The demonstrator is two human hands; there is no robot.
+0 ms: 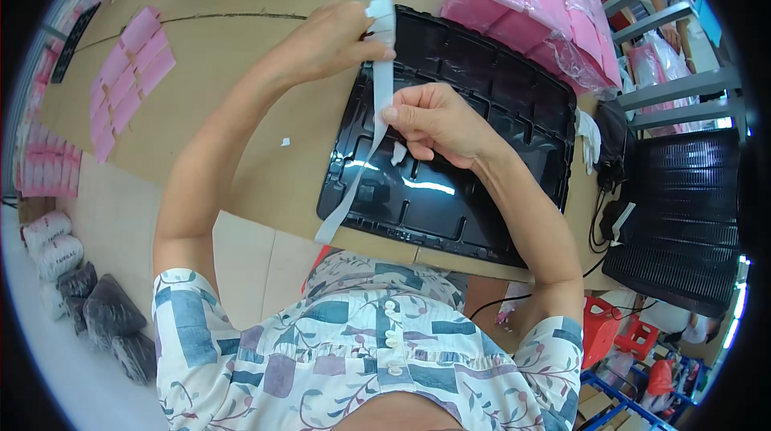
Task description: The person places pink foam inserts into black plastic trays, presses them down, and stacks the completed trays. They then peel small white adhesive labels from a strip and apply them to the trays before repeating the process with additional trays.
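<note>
White strip [383, 81] through left grip [341, 41] and right grip [439, 122], tail [343, 206] below

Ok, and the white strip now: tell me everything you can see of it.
The white strip looks like thin paper or soft plastic, with a row of notched tabs along the left edge of its upper part and a plain, narrower tail below. The left hand grips the tabbed part; the right hand pinches it lower down. Its top reaches the picture's upper edge; the tail bends down-left across the black tray.
</note>
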